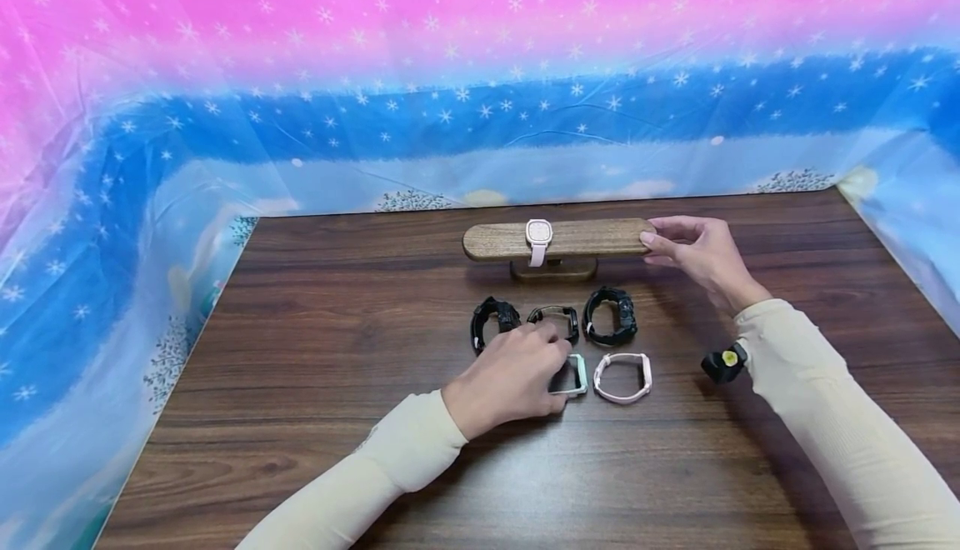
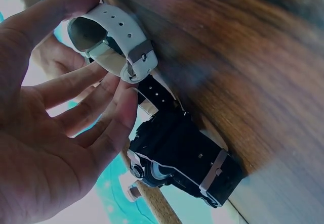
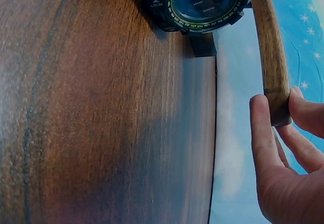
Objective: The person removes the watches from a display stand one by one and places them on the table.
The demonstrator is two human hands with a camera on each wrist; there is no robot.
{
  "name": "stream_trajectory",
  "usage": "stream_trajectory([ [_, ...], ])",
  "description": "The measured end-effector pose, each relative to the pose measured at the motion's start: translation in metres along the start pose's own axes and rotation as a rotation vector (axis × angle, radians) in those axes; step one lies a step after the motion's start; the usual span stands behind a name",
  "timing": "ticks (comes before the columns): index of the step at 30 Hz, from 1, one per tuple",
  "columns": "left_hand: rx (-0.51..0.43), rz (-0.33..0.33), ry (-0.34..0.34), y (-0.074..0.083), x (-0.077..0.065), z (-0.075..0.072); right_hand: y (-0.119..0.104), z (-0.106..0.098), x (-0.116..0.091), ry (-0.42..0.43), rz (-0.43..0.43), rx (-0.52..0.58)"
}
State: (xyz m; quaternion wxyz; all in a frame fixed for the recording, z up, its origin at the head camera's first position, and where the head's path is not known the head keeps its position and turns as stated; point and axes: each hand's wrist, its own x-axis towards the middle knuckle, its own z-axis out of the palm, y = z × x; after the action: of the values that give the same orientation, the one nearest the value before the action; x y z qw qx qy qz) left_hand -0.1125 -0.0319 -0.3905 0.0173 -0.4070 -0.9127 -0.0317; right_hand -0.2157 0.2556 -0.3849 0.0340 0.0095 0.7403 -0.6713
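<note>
My left hand (image 1: 513,379) is around a mint-green wristwatch (image 1: 581,373) on the table, thumb on the near side and fingers on the far side. In the left wrist view this watch (image 2: 134,37) looks pale, with its buckled strap facing the camera, pinched between thumb and fingertips. My right hand (image 1: 705,254) pinches the right end of a wooden watch stand (image 1: 592,237), with its thumb and fingers on opposite faces. A pale pink watch (image 1: 538,233) is strapped around the stand's bar, left of its middle.
Behind the mint watch stand a chunky black watch (image 1: 489,321), a slim black watch (image 1: 573,325) and another chunky black watch (image 1: 611,317). A pink watch (image 1: 622,379) stands to its right. Snowflake-printed cloth (image 1: 450,117) borders the dark wooden table (image 1: 300,317) at the back and sides.
</note>
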Motion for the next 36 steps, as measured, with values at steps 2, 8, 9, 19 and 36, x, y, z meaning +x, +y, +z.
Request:
stream_trajectory([
  [2,0.006,0.005,0.006,0.000,0.001,0.001,0.000,0.000,0.000,-0.001,-0.002,0.002],
  [8,0.019,0.014,0.009,0.000,0.001,0.002,0.000,0.000,0.000,0.003,0.008,-0.002],
  [9,0.021,0.014,0.009,0.000,0.002,0.003,0.000,0.000,0.001,0.002,0.010,-0.006],
  [19,0.028,0.012,0.002,0.001,0.002,0.002,0.000,0.000,0.001,0.002,0.013,-0.022],
  [36,-0.059,-0.025,-0.012,-0.005,-0.003,-0.016,0.000,-0.001,0.001,-0.005,0.007,-0.026],
])
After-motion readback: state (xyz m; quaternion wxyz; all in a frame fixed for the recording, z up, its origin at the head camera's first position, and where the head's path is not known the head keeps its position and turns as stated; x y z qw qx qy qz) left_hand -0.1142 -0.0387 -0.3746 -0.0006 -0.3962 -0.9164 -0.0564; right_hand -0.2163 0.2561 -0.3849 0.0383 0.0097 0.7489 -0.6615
